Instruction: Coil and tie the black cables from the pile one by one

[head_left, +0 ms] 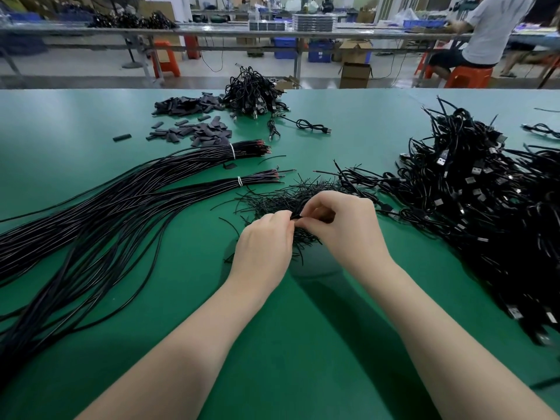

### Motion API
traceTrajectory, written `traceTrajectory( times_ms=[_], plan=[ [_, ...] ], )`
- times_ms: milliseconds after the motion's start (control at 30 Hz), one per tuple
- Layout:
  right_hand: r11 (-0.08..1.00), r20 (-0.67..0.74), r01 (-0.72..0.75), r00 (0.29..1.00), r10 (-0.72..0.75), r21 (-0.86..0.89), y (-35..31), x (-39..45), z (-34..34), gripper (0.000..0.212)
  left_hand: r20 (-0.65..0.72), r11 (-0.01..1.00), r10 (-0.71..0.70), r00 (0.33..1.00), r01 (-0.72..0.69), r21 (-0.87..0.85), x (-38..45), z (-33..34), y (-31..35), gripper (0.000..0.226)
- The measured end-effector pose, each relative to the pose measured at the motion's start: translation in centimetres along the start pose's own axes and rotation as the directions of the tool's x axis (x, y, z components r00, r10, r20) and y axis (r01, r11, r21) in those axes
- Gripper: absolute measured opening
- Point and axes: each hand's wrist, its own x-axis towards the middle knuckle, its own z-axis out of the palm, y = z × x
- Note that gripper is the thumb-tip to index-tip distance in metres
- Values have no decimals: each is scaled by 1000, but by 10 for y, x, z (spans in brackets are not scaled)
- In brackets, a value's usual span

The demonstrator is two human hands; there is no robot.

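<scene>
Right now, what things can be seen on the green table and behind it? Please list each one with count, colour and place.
twist ties: one heap, black, table centre, under the hands
USB cables: large pile, black, right side
coiled cables: small pile, black, far centre
long wire bundles: two, black, white ties, left side
sleeve pieces: many, dark grey, far left
table: one, green
stools: several, orange, background
seated person: one, white shirt, far right
left hand: pinching ties
right hand: fingers pinching ties
</scene>
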Motion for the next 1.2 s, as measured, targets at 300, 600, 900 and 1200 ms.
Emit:
traceTrajectory(
  times_ms=[300,600,900,1200],
  plan=[
    [998,140,-55,988,60,-37,4,7,-16,14,52,945,159,986,-167,282,-3,-1,9,22],
    [978,211,33,977,11,-205,4,13,-44,7,39,942,228,973,-231,245,-3,2,12,33],
    [990,303,109,950,-76,-94,5,15,-52,9,62,902,376,925,-380,203,-2,-2,10,27],
    [830,680,-350,732,-47,434,39,6,-75,35,-96,747,638,764,-644,-162,-13,-2,30,31]
  ],
)
